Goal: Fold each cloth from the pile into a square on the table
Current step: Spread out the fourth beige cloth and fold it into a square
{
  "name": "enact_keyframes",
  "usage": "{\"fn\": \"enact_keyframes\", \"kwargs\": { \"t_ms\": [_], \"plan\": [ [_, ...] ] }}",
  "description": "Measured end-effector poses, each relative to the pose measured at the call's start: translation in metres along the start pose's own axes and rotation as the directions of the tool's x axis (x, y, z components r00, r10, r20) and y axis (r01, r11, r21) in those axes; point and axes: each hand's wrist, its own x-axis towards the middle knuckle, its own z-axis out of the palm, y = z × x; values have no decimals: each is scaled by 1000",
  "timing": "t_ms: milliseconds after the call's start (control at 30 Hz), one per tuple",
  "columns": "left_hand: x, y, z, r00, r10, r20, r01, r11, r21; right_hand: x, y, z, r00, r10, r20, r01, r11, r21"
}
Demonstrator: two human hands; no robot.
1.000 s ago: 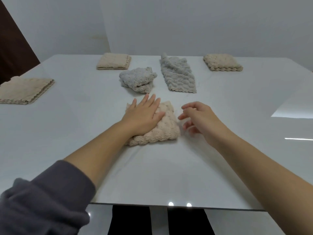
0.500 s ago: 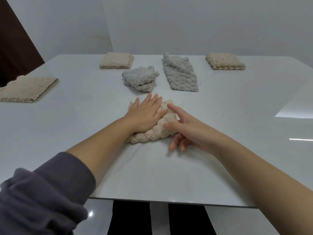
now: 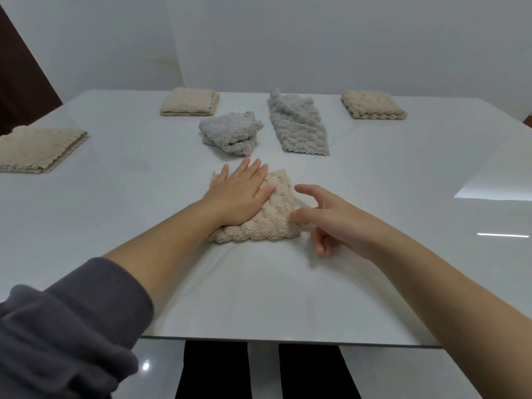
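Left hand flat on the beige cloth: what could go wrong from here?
The beige fluffy cloth looks lopsided under the flat left hand; its right corner bulges, so it may not end square. The right hand is open at that corner; a loose tug could undo the fold.

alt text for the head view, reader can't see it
A person's left hand presses flat on a folded beige cloth on a white table; the right hand is beside its right edge, fingers loosely spread. Behind lie a crumpled grey cloth, a long grey cloth and three folded beige squares.
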Motion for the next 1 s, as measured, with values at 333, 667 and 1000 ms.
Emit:
{"fn": "enact_keyframes", "kwargs": {
  "t_ms": [333,667,1000],
  "plan": [
    [0,0,1,1000,-14,-19,14,1000,0,-12,-1,-9,997,82,-7,-81,996,34],
    [-4,7,2,993,-110,-46,109,994,-15,-16,2,-20,994,104,-17,-102,989,110],
    [-53,4,-47,900,-425,-99,436,884,171,5,-2,-5,950,-166,-265,113,973,-202]
  ]
}}
